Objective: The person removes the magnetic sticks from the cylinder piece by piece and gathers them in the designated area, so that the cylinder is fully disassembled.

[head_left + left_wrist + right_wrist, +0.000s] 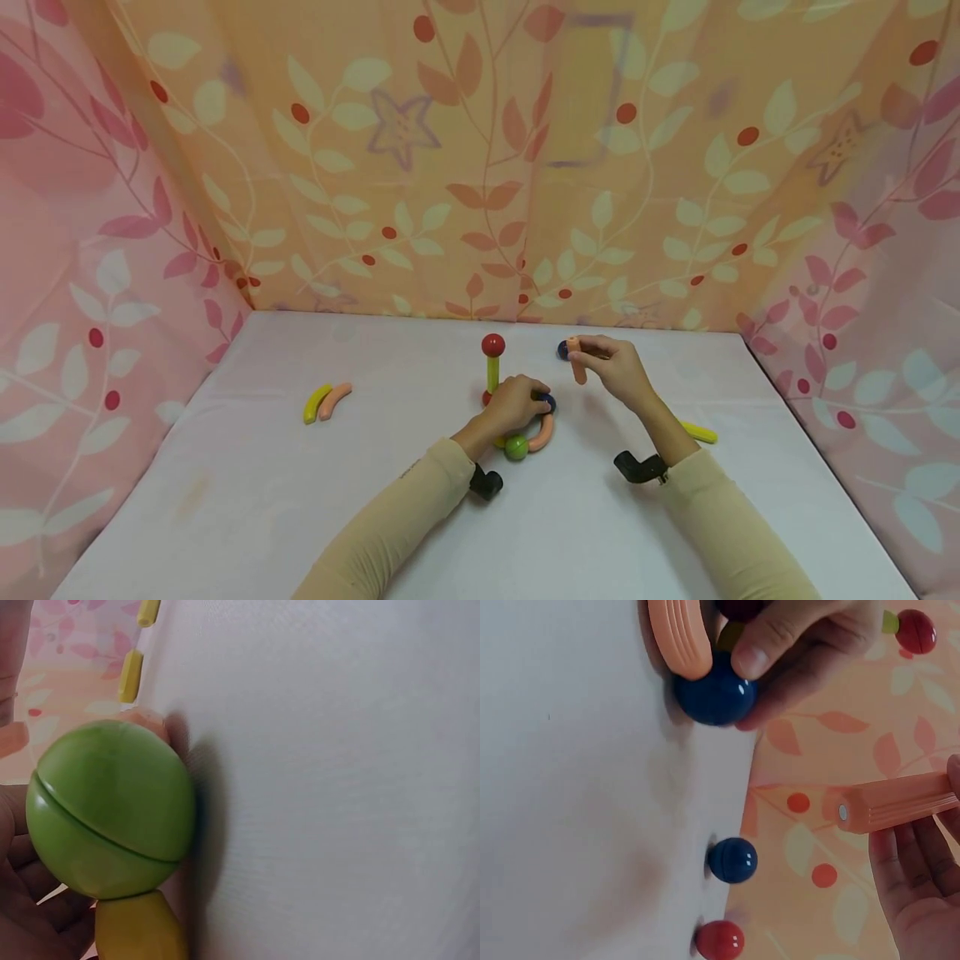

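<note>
Several magnetic balls and sticks form a joined ring on the table. My left hand [516,404] holds the ring's blue ball [714,696], thumb on its side. A curved orange stick [543,435] runs from that ball to a green ball [112,810], which has a yellow stick [139,930] attached. At the far side a yellow-green rod [492,375] stands upright, topped by a red ball [492,345]. My right hand [618,367] pinches an orange stick [900,802] above the table, right of the ring; a magnet shows at its end.
A loose blue ball [733,860] and a red ball [720,941] lie on the table near my right hand. Yellow sticks [699,432] lie beyond the right forearm. Curved yellow [317,403] and orange [334,401] sticks lie at the left. A patterned cloth [480,167] backs the table.
</note>
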{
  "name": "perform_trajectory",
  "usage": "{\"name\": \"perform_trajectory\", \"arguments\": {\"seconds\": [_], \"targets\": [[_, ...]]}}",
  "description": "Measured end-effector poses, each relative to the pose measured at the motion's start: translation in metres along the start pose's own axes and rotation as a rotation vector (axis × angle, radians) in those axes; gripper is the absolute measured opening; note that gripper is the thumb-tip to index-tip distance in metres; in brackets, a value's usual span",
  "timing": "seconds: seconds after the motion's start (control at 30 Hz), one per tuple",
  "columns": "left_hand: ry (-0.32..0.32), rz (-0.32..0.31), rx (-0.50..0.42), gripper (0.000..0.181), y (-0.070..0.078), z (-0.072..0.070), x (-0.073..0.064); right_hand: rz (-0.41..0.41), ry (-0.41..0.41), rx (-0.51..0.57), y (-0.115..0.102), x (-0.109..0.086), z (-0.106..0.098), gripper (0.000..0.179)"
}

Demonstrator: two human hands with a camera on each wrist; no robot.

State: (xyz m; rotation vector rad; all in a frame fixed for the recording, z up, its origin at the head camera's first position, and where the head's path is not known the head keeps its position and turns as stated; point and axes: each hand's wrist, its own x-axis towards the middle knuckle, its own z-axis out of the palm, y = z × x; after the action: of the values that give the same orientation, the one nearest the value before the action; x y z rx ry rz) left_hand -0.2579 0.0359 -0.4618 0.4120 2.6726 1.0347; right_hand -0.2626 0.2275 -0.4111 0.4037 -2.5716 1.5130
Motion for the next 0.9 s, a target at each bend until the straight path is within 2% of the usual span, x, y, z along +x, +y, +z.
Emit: {"name": "perform_trajectory", "arguments": {"seconds": [0.13,0.33,0.63,0.9], "targets": [[0.001,-0.013,0.009,0.031,0.001,0.0,0.001,-0.028,0.0,-0.118,-0.002,-0.001,-0.009,0.034],[0.007,-0.027,0.014,0.032,0.001,0.001,0.0,-0.068,-0.043,-0.272,0.0,-0.006,-0.025,0.032],[0.006,-0.021,0.003,0.032,0.0,0.001,-0.001,0.005,-0.064,-0.336,0.01,-0.024,-0.047,0.034],[0.011,0.002,0.006,0.033,-0.002,0.002,0.0,-0.038,-0.11,-0.53,0.014,-0.043,-0.06,0.03]]}}
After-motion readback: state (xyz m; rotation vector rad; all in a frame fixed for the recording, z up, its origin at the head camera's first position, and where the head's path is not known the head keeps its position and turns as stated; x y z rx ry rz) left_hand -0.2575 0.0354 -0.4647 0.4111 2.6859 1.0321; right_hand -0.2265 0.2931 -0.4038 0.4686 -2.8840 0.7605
